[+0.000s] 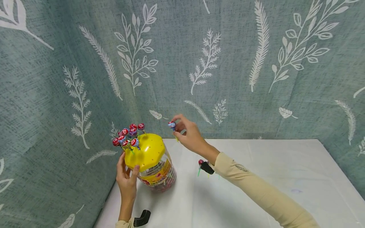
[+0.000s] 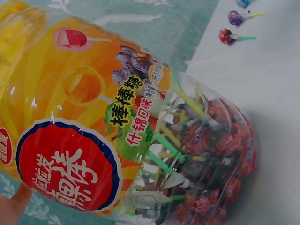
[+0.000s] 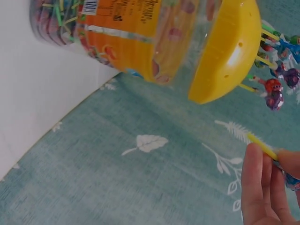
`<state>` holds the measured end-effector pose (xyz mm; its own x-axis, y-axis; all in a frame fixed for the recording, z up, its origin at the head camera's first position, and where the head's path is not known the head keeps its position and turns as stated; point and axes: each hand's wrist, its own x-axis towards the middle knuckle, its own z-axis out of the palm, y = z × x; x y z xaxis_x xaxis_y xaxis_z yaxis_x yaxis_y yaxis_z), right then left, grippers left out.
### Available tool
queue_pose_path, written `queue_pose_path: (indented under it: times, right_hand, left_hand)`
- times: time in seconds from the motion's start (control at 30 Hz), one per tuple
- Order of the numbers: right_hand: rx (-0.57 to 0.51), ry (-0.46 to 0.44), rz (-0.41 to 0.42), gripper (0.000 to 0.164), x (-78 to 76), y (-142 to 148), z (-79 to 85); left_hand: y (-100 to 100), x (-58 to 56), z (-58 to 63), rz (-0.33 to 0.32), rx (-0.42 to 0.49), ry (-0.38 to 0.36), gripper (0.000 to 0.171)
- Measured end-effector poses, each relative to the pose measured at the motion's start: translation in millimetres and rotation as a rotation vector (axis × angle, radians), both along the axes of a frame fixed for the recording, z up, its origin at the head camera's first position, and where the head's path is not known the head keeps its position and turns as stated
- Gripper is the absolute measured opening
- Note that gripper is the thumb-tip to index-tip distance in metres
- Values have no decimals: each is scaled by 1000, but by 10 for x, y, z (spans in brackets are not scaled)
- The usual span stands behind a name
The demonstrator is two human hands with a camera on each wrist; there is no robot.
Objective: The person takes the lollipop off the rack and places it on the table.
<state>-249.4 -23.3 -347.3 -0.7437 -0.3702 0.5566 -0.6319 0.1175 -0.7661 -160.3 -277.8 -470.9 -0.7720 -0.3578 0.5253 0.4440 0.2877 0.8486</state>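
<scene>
A clear plastic candy jar (image 1: 160, 176) with a yellow domed lid (image 1: 151, 151) stands at the left of the table. Several wrapped lollipops (image 1: 125, 131) stick up from holes in the lid's left side. My left hand (image 1: 126, 182) grips the jar at the lid's near-left edge, thumb in front. To the right of the lid, my right hand (image 1: 189, 133) pinches a lollipop (image 1: 172, 125) in a blue and red wrapper. Its yellow stick (image 3: 261, 146) points toward the lid's side in the right wrist view. More lollipops (image 2: 206, 140) fill the jar's lower part.
A few loose lollipops (image 1: 201, 161) lie on the white table (image 1: 271, 177) beneath the right forearm, partly hidden by the black wrist camera (image 1: 207, 168). A green leaf-patterned cloth (image 1: 182, 63) hangs behind and to the left, against the table's edges.
</scene>
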Motion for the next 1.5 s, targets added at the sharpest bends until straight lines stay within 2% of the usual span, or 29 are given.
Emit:
queue_pose_path:
  times: [0.27,0.5,0.63,0.73,0.93,0.97,1.3,1.5]
  right_hand:
    - [25,-85,-17,35,79,225,-78]
    - [37,-164,-54,34,356,483,91]
    - [33,-184,-81,34,400,617,49]
    - [25,-207,-98,35,418,708,-13]
    - [14,-243,-136,38,256,897,-401]
    - [13,-244,-142,39,231,927,-464]
    - [40,-281,-194,39,290,1145,-658]
    - [56,-308,-216,38,455,1215,-537]
  left_hand:
    - [-2,6,-2,19,-3,-4,67]
    - [-30,30,-19,23,13,-6,68]
    - [-36,31,-23,32,8,-5,68]
    - [-12,49,14,29,13,-10,67]
    - [-14,30,4,29,13,-12,66]
    - [-36,8,-35,29,17,-12,67]
    - [-24,-12,-29,18,35,-6,67]
    - [3,-12,-6,-3,45,5,68]
